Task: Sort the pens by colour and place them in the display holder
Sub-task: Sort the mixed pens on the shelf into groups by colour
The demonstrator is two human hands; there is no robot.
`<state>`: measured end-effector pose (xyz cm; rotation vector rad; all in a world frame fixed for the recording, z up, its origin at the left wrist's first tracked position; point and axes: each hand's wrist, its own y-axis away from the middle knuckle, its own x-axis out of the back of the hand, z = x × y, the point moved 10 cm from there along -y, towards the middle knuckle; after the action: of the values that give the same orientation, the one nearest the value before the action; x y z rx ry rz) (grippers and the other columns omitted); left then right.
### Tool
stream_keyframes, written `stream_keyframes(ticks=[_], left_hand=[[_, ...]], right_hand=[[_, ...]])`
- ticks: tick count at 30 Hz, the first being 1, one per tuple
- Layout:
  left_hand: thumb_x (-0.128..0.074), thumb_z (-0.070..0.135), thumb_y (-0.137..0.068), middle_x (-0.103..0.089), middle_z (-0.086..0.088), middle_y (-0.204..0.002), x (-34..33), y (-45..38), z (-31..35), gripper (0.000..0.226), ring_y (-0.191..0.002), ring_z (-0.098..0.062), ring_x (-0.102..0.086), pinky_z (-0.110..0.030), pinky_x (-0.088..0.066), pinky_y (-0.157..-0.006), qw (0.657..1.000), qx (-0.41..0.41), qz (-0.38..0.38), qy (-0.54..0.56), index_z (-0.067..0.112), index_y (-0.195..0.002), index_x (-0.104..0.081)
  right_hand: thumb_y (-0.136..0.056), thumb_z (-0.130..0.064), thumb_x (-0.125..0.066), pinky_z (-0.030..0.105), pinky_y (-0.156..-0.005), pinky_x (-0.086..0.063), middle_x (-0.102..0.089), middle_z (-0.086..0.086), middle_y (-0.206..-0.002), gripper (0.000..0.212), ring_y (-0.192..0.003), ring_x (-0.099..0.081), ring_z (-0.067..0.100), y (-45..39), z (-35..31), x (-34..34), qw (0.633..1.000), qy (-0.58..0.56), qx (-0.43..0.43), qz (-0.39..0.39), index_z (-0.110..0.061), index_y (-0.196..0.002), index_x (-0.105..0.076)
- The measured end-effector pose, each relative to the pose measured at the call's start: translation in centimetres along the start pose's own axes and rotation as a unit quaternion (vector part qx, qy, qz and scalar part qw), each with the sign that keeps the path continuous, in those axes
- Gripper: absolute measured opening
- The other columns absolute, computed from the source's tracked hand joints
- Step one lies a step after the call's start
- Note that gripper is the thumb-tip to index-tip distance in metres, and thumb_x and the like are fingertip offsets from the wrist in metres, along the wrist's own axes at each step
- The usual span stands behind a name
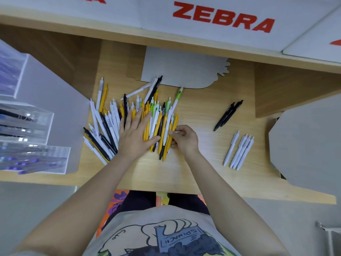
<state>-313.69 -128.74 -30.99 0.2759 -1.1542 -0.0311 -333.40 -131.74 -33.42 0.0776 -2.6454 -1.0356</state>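
Observation:
A mixed pile of pens (110, 124) in white, yellow, black and green lies on the wooden table (199, 174). My left hand (135, 134) rests flat on the pile with its fingers spread and straight. At the pile's right edge my right hand (184, 138) pinches a white pen between thumb and fingers. To the right lie two black pens (227, 115) side by side, and below them several white pens (239, 151) in a row. A clear acrylic display holder (27, 124) with tiered compartments stands at the left, with blue and dark pens in it.
A grey cardboard sheet (182, 69) lies at the back of the table, another grey board (308, 145) at the right edge. White boxes with red ZEBRA lettering (223, 17) sit on the shelf above.

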Motion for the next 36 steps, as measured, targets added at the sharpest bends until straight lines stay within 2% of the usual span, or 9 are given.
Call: stream_keyframes(ticks=[3, 6, 11, 13, 17, 20, 26, 32, 36], left_hand=[[-0.046, 0.073, -0.087, 0.009, 0.005, -0.166, 0.1, 0.0, -0.4, 0.087, -0.152, -0.026, 0.015, -0.049, 0.005, -0.123, 1.000, 0.001, -0.010, -0.002, 0.037, -0.158, -0.012], [-0.047, 0.077, -0.084, 0.013, 0.004, -0.166, 0.7, 0.0, 0.3, 0.091, -0.151, -0.025, 0.021, -0.051, 0.008, -0.121, 1.000, -0.015, -0.006, -0.005, 0.038, -0.158, -0.011], [-0.041, 0.080, -0.083, 0.006, 0.000, -0.168, 0.9, -0.1, 3.9, 0.088, -0.152, -0.029, 0.014, -0.058, 0.003, -0.121, 0.993, -0.114, 0.011, -0.033, 0.043, -0.157, -0.009], [-0.044, 0.075, -0.087, 0.003, -0.001, -0.168, 0.3, -0.4, 4.3, 0.082, -0.153, -0.031, 0.011, -0.060, 0.003, -0.120, 0.991, -0.121, 0.007, -0.050, 0.043, -0.156, -0.013], [-0.038, 0.074, -0.090, 0.004, 0.000, -0.167, -0.6, -0.8, 3.1, 0.078, -0.153, -0.032, 0.008, -0.059, 0.008, -0.120, 0.991, -0.097, 0.000, -0.091, 0.047, -0.156, -0.006], [-0.035, 0.076, -0.090, -0.001, 0.001, -0.167, -0.6, -0.7, 2.8, 0.077, -0.153, -0.030, 0.006, -0.058, 0.007, -0.120, 0.991, -0.102, 0.011, -0.084, 0.047, -0.156, -0.006], [-0.044, 0.074, -0.088, -0.004, 0.004, -0.167, -0.5, -0.8, 2.2, 0.080, -0.154, -0.026, 0.005, -0.058, 0.005, -0.120, 0.993, -0.090, 0.020, -0.074, 0.045, -0.156, -0.013], [-0.043, 0.075, -0.084, 0.003, 0.000, -0.168, -0.2, -0.6, 1.2, 0.085, -0.154, -0.026, 0.007, -0.055, 0.002, -0.122, 0.995, -0.081, 0.036, -0.048, 0.035, -0.156, -0.023], [-0.048, 0.072, -0.086, 0.011, -0.004, -0.167, 0.0, -0.5, 0.8, 0.089, -0.153, -0.025, 0.013, -0.051, 0.002, -0.123, 0.996, -0.073, 0.028, -0.038, 0.034, -0.158, -0.014]], right_hand=[[-0.085, -0.012, -0.075, 0.044, -0.070, -0.061, -0.066, 0.009, -0.077, 0.017, -0.063, -0.066, 0.023, 0.2, -0.4, -0.3, 0.999, -0.022, 0.009, -0.023, -0.013, -0.094, -0.061], [-0.086, -0.010, -0.074, 0.032, -0.060, -0.059, -0.065, 0.010, -0.077, 0.017, -0.059, -0.064, 0.018, 0.7, -0.7, 0.0, 0.998, -0.039, 0.019, -0.041, -0.006, -0.100, -0.064], [-0.098, -0.004, -0.055, 0.028, -0.061, -0.059, -0.066, 0.008, -0.077, 0.020, -0.061, -0.065, 0.018, 1.3, -1.9, -1.5, 0.992, -0.032, 0.051, -0.107, 0.001, -0.110, -0.069], [-0.096, -0.002, -0.055, 0.028, -0.062, -0.058, -0.066, 0.005, -0.074, 0.017, -0.063, -0.065, 0.021, 0.9, -2.3, -0.7, 0.995, -0.014, 0.067, -0.079, -0.003, -0.103, -0.071], [-0.089, -0.014, -0.064, 0.022, -0.055, -0.047, -0.068, 0.007, -0.076, 0.005, -0.059, -0.059, 0.016, -0.3, -1.6, 3.7, 0.991, 0.085, 0.076, 0.063, -0.014, -0.084, -0.064], [-0.086, -0.025, -0.072, 0.030, -0.058, -0.050, -0.067, 0.003, -0.077, 0.015, -0.060, -0.060, 0.016, -0.8, -0.9, 2.8, 0.989, 0.127, 0.064, 0.046, -0.014, -0.082, -0.063], [-0.087, -0.029, -0.072, 0.025, -0.059, -0.039, -0.059, -0.004, -0.080, 0.021, -0.073, -0.055, 0.013, -1.0, -1.6, 0.8, 0.977, 0.195, 0.063, 0.053, -0.011, -0.089, -0.063], [-0.089, -0.022, -0.068, 0.025, -0.063, -0.040, -0.061, -0.001, -0.081, 0.016, -0.077, -0.057, 0.016, -1.1, -1.6, 0.5, 0.978, 0.199, 0.022, 0.060, -0.007, -0.087, -0.066], [-0.085, -0.015, -0.062, 0.026, -0.058, -0.040, -0.056, -0.001, -0.078, 0.006, -0.073, -0.054, 0.019, -0.6, -1.7, 0.8, 0.969, 0.236, 0.005, 0.079, -0.009, -0.086, -0.059]])
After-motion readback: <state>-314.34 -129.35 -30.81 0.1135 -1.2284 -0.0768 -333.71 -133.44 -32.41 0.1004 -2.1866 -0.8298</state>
